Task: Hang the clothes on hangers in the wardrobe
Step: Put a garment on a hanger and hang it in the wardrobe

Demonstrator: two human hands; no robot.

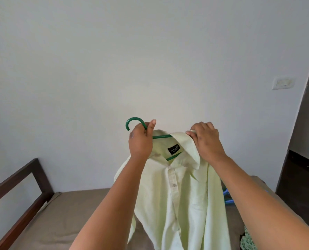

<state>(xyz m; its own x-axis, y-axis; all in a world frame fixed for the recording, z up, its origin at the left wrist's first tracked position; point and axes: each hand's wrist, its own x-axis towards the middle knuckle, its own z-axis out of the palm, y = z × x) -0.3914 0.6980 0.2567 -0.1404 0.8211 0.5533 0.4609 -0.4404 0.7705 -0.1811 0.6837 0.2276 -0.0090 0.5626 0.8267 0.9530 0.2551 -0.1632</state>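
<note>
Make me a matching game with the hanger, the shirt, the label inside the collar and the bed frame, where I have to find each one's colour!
Things:
1. hanger
2. shirt
3. label
4. bed frame

Colours:
A. dark brown
B. pale yellow-green
C. black
D. green

Right pairs: 1-D, 2-B, 3-C, 4-A.
</note>
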